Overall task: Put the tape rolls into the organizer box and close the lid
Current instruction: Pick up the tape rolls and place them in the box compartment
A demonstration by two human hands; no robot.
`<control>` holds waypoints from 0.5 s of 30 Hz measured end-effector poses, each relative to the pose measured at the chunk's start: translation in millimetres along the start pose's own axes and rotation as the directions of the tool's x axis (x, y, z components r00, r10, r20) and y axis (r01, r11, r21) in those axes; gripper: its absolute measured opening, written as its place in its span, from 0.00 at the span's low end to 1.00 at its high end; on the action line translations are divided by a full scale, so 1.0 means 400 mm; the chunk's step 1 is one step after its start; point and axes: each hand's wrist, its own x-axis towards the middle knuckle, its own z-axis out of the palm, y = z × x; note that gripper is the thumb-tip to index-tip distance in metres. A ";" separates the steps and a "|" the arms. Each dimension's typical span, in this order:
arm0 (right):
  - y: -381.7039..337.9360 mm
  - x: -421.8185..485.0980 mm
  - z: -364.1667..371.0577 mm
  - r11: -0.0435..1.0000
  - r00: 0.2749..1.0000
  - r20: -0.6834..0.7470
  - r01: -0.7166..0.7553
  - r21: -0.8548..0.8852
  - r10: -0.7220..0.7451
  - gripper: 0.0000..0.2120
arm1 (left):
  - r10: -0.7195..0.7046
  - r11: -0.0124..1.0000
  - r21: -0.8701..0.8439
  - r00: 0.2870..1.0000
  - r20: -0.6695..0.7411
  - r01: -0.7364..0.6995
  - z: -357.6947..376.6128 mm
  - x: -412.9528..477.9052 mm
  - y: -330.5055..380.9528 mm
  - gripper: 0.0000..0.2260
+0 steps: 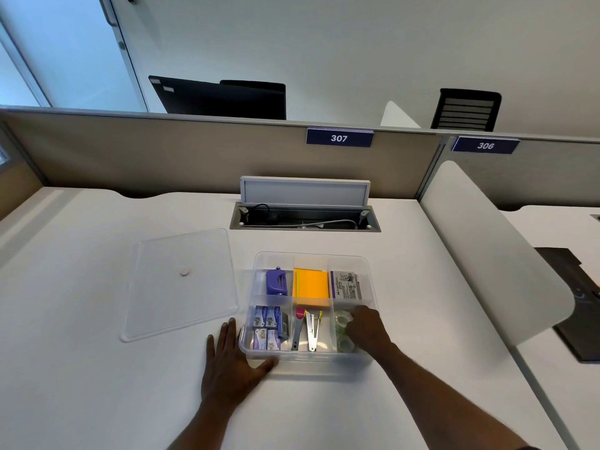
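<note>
left hand (pixel 232 362): flat, fingers spread on white counter (pixel 97 368), thumb against near-left corner of clear plastic organizer box (pixel 311 360), likely bracing it.
right hand (pixel 367 328): fingers curled down into front-right compartment, over clear tape rolls (pixel 343 319); grip unclear.
rolls' axis: cannot tell.
clear flat lid (pixel 181 284): off, lying left of box.

Orange sticky notes (pixel 311 285), purple punch (pixel 276 282), clear lid (pixel 181 284)
</note>
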 end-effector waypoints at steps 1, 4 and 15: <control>0.000 0.000 -0.001 1.000 1.000 0.003 0.000 -0.002 0.000 0.14 | 0.000 1.000 -0.003 1.000 0.001 0.000 0.000 0.000 0.000 0.50; 0.001 0.003 0.001 1.000 1.000 -0.003 -0.003 -0.004 0.003 0.15 | -0.004 1.000 -0.011 1.000 0.011 0.004 -0.002 -0.001 0.001 0.51; -0.111 -0.007 -0.001 0.978 0.917 -0.341 0.207 -0.037 -0.207 0.07 | 0.017 0.993 -0.121 0.996 0.092 -0.006 -0.029 -0.004 -0.014 0.57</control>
